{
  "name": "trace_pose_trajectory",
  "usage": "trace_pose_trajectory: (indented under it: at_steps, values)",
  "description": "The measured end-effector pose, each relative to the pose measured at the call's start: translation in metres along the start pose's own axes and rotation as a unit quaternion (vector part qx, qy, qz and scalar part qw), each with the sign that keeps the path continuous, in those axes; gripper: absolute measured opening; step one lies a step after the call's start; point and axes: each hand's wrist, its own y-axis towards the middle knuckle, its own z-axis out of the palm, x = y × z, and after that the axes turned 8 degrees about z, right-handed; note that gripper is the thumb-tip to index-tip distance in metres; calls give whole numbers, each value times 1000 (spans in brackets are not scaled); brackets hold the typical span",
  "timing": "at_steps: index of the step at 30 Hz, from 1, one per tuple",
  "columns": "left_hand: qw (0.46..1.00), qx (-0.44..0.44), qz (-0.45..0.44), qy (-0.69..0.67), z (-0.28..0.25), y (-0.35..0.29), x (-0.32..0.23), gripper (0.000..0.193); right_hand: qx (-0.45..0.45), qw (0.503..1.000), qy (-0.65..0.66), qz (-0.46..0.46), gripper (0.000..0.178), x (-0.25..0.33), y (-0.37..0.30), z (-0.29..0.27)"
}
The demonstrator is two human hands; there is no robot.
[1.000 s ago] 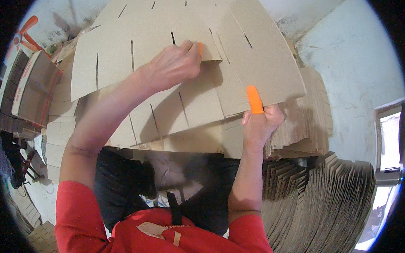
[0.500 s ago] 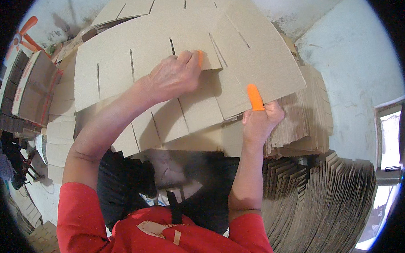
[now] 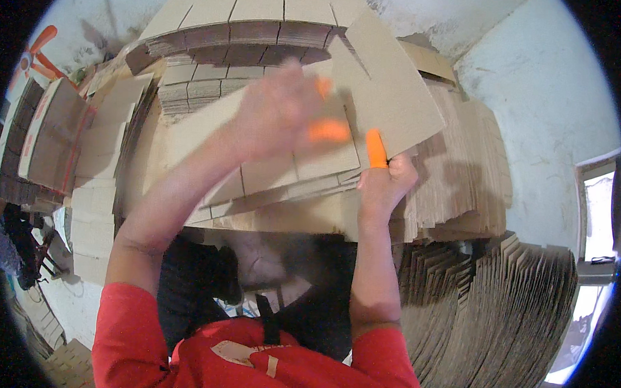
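Note:
My right hand (image 3: 387, 186) is closed on the near corner of a brown cardboard sheet (image 3: 400, 88), its orange-covered thumb lying on top. The sheet slants up and away, with a slit near its upper left side. Over the table, my left hand (image 3: 279, 117) is blurred by motion. Its two orange-covered digits look spread apart, and nothing shows between them. Beneath that hand lie slotted cardboard sheets (image 3: 256, 178), loosely layered, their right end close to the held sheet.
Stacks of slotted cardboard (image 3: 254, 31) stand at the table's far side. More cardboard piles (image 3: 455, 172) rise at the right, with a dense row of upright sheets (image 3: 491, 303) below them. Cardboard (image 3: 103, 146) lines the left side. An orange fan (image 3: 38, 58) is at far left.
The wide slotted sheet that my left hand gripped no longer spans the table, exposing the far stacks. My left hand has opened. My right hand and its sheet have shifted slightly left.

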Motion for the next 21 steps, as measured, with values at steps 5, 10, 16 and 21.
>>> trace_pose_trajectory:
  at_steps: [5,10,16,21]
  values:
    - [960,-112,-34,255,37,44,107,52,10,1000,-11,0,15,-5,0,4]
    - [965,31,14,260,71,47,164,26,13,999,-21,-30,19,-13,3,2]
    - [994,28,30,105,58,53,186,21,15,998,-37,-54,24,-14,3,1]
    - [986,-110,106,69,44,51,190,31,36,999,-27,-16,14,-8,-3,3]
